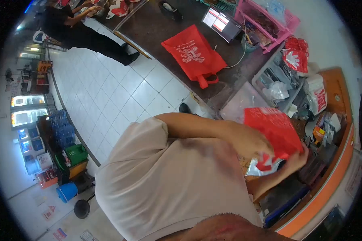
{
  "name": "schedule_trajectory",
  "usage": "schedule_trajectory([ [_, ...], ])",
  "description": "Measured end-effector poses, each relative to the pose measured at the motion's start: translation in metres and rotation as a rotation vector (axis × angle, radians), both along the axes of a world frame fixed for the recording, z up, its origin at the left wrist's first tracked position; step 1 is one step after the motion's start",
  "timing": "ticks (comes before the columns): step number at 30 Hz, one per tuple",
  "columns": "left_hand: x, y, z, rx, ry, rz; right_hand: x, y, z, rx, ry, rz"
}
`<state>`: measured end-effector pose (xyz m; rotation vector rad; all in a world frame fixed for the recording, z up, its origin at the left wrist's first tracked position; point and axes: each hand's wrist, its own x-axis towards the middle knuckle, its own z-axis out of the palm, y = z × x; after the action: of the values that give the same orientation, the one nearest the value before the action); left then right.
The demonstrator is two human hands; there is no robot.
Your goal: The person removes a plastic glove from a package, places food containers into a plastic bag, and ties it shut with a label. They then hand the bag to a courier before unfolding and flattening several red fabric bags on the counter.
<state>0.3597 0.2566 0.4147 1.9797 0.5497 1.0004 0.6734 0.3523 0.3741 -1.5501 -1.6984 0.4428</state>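
A red bag with pale print (269, 124) is held in front of my torso, above the cluttered counter corner. My left hand (258, 148) is closed at the near edge of the bag, its fingertips blurred against the red fabric. On the far lower edge, my right hand (297, 160) has its fingers wrapped round the same bag. Just under the bag, a silvery item (261, 168) shows partly; what it is I cannot tell. Another red printed bag (195, 55) lies flat on the dark table (149, 28), its handle toward me.
A tablet (222, 23) and a pink rack (265, 24) stand at the table's back. A bin of plastic bags (275, 86) is beside the counter. An orange-edged panel (330, 180) borders the right. A person in dark clothes (84, 38) stands at upper left.
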Motion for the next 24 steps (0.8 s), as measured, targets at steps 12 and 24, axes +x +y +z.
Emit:
schedule_trajectory([
  [12,-0.198,-0.036,-0.140,-0.562,0.276,1.188,0.182,0.010,-0.023,0.083,-0.177,-0.882],
  [24,-0.437,-0.144,-0.223,-0.749,0.270,1.153,-0.301,-0.043,-0.167,-0.202,0.068,0.079],
])
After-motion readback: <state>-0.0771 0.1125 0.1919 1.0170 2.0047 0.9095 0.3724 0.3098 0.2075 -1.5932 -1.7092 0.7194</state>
